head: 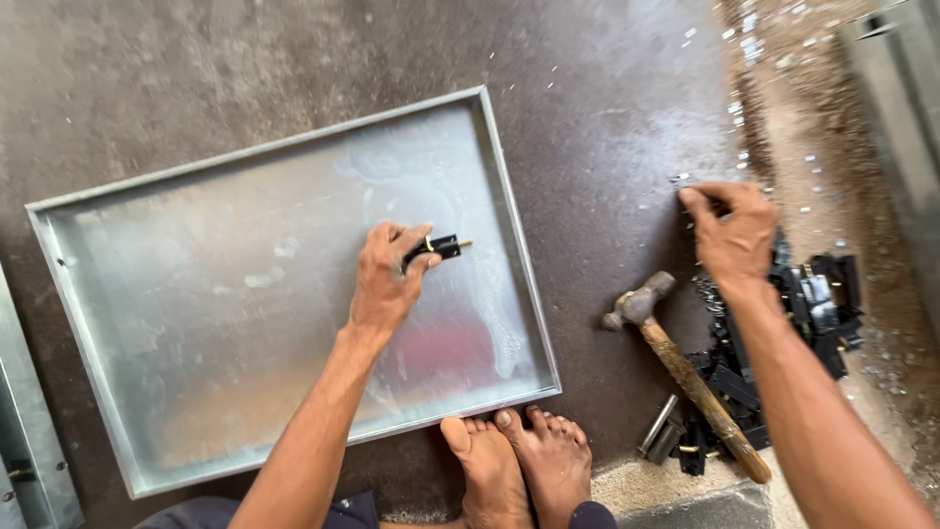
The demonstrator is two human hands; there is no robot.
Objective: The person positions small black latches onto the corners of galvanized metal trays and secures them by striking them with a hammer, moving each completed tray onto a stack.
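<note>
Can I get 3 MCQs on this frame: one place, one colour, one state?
1. Where does the hammer lie?
A. Inside the tray
B. On the floor right of the tray
C. In the right hand

2. What colour is the small part in the left hand?
A. Black
B. Red
C. White

3. What is the right hand doing?
A. Gripping the hammer
B. Resting flat in the tray
C. Reaching down to small pieces on the floor

Answers: 1 B, it lies between the metal tray and the pile of black parts. 2 A, black with a brass tip. 3 C, its fingers point at the floor, apart from the hammer.
</note>
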